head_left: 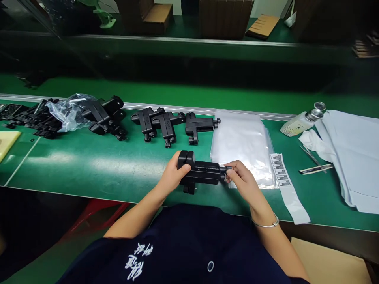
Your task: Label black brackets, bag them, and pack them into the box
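A black plastic clamp-like holder (206, 172) is held level above the near part of the green bench, in front of my body. My left hand (174, 172) is closed around its left end, the thumb lying on the padded block. At the right end, the fingers of my right hand (241, 177) pinch the small knob (226, 170). A second knob (188, 189) hangs below the body. Behind it on the bench lie more holders of the same kind, one by itself (201, 125) and two overlapping (156, 122).
Clear plastic bags (239, 138) lie stacked right of centre, beside a label strip (286, 181). Further right are a bottle (299, 124), tweezers (315, 169) and white sheets (355, 157). More holders (103, 114), crumpled plastic (72, 112) and small black parts (41, 118) are at left.
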The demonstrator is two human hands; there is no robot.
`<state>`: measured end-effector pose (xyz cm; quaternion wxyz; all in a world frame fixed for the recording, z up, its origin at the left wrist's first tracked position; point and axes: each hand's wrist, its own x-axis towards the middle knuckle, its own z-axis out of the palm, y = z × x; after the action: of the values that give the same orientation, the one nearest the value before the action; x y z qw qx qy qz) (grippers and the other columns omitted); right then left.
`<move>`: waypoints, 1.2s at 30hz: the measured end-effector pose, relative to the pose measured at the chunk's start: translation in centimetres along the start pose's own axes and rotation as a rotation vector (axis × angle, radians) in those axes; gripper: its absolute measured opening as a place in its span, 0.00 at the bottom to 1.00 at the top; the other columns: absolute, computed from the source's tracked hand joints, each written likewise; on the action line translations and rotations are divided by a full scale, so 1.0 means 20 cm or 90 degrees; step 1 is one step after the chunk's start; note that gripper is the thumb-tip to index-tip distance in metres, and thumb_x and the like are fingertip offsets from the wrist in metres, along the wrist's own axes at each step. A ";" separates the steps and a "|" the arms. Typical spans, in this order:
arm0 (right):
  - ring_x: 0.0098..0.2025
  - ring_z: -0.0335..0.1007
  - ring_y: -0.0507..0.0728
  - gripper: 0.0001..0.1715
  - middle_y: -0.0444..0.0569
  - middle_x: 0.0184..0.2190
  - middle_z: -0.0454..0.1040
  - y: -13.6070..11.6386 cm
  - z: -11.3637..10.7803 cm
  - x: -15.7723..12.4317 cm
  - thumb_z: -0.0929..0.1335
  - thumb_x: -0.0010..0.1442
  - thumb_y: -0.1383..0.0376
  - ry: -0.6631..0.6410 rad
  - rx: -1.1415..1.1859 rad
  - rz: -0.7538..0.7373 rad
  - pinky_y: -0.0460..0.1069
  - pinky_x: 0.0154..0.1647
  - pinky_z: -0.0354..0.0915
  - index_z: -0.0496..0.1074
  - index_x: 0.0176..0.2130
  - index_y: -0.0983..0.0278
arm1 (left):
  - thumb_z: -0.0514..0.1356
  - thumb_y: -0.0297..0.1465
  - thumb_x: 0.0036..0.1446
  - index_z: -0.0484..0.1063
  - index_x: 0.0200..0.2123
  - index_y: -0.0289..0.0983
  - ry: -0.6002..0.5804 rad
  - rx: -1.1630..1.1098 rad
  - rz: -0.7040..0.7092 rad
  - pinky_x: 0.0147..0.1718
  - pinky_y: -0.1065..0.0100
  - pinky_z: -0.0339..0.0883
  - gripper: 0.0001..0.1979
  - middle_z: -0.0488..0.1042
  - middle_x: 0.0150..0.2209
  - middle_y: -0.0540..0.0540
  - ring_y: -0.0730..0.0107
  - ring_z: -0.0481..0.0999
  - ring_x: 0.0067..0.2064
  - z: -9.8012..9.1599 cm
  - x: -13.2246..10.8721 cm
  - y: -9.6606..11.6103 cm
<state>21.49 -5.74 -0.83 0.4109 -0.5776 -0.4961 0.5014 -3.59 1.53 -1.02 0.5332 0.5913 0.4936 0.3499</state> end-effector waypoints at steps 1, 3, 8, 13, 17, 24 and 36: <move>0.33 0.70 0.56 0.18 0.45 0.31 0.70 0.00 0.00 0.00 0.67 0.65 0.50 0.012 -0.017 -0.014 0.51 0.35 0.69 0.71 0.46 0.60 | 0.60 0.63 0.49 0.70 0.42 0.38 -0.001 -0.007 -0.008 0.36 0.67 0.61 0.34 0.67 0.35 0.48 0.65 0.66 0.36 0.00 0.00 0.00; 0.38 0.70 0.57 0.17 0.47 0.36 0.70 0.00 0.01 -0.01 0.68 0.64 0.52 0.034 -0.034 -0.047 0.50 0.36 0.69 0.70 0.48 0.58 | 0.59 0.63 0.50 0.69 0.43 0.38 -0.003 -0.032 -0.020 0.35 0.67 0.61 0.34 0.66 0.35 0.48 0.65 0.65 0.36 0.01 0.00 0.00; 0.33 0.68 0.56 0.17 0.44 0.30 0.69 0.01 0.02 -0.01 0.65 0.66 0.51 0.053 -0.024 -0.032 0.51 0.35 0.68 0.70 0.46 0.60 | 0.61 0.63 0.47 0.69 0.42 0.39 0.016 -0.012 0.015 0.38 0.66 0.61 0.35 0.68 0.36 0.47 0.63 0.66 0.38 0.01 0.00 0.02; 0.39 0.71 0.57 0.17 0.47 0.36 0.71 -0.02 -0.01 -0.03 0.68 0.64 0.55 0.024 -0.064 -0.053 0.50 0.35 0.68 0.69 0.50 0.58 | 0.59 0.62 0.49 0.70 0.41 0.38 0.002 -0.042 -0.002 0.36 0.66 0.61 0.33 0.67 0.35 0.48 0.65 0.66 0.36 0.00 0.00 0.00; 0.33 0.69 0.56 0.14 0.45 0.30 0.71 -0.03 -0.03 -0.02 0.66 0.65 0.53 0.024 -0.152 -0.072 0.49 0.31 0.63 0.71 0.41 0.60 | 0.61 0.63 0.47 0.69 0.43 0.38 0.000 -0.017 0.020 0.36 0.66 0.61 0.35 0.68 0.36 0.48 0.64 0.67 0.37 -0.01 -0.02 0.00; 0.34 0.70 0.56 0.19 0.46 0.31 0.71 0.00 -0.01 -0.01 0.62 0.68 0.50 0.044 -0.106 -0.086 0.50 0.35 0.64 0.70 0.42 0.61 | 0.60 0.65 0.45 0.69 0.40 0.38 0.013 0.019 0.022 0.36 0.66 0.63 0.37 0.69 0.35 0.47 0.63 0.69 0.37 0.00 -0.01 0.09; 0.42 0.72 0.59 0.20 0.50 0.41 0.74 0.02 -0.01 -0.04 0.65 0.66 0.51 0.046 -0.107 -0.099 0.52 0.40 0.68 0.69 0.51 0.60 | 0.60 0.64 0.46 0.70 0.39 0.37 0.021 0.026 0.006 0.35 0.66 0.64 0.35 0.69 0.33 0.48 0.64 0.69 0.35 0.01 -0.01 0.08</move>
<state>21.79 -6.63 -1.04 0.4163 -0.5873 -0.5646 0.4038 -3.15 1.32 0.50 0.5112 0.5983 0.5067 0.3520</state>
